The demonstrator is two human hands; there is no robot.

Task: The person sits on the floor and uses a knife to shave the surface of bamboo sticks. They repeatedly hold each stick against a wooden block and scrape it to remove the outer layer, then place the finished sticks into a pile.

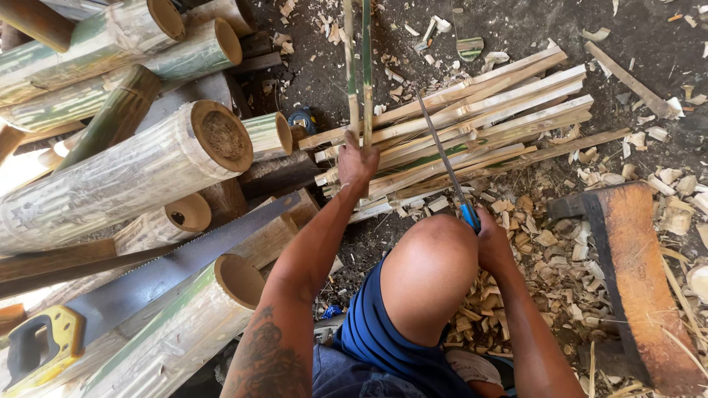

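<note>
While in hands: bamboo strips, knife.

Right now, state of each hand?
Left hand: closed on upright bamboo strips.
Right hand: closed on blue-handled knife.

The left of the frame is walled off by stacked bamboo culms and a hand saw, the centre right is blocked by a pile of split strips, and open passage is left only over the chip-strewn ground at upper right.
</note>
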